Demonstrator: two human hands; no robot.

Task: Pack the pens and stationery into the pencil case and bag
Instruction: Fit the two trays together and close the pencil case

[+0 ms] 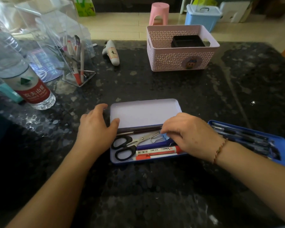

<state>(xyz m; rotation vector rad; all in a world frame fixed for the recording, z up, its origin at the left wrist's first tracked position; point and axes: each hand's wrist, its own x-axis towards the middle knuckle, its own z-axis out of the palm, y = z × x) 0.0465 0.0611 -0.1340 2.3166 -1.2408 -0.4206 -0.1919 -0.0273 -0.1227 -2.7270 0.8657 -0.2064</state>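
A blue tin pencil case (pixel 122 161) lies open in front of me, its pale lid (pixel 145 112) tilted back. Inside lie black-handled scissors (pixel 125 147), a red-capped white marker (pixel 158 151), a dark pen (pixel 138 131) along the hinge and a blue binder clip (pixel 164 136). My left hand (pixel 95 129) rests against the case's left end, thumb on the lid's edge. My right hand (pixel 189 135) reaches into the right end, fingertips pinching the blue binder clip. A blue tray (pixel 283 145) of dark pens lies to the right.
A clear bag (pixel 44 30) and a clear holder (pixel 77 66) with several pens stand at back left, beside a water bottle (pixel 31 89). A white panda-shaped item (pixel 111 52) and a pink basket (pixel 181 61) holding a black box sit at the back.
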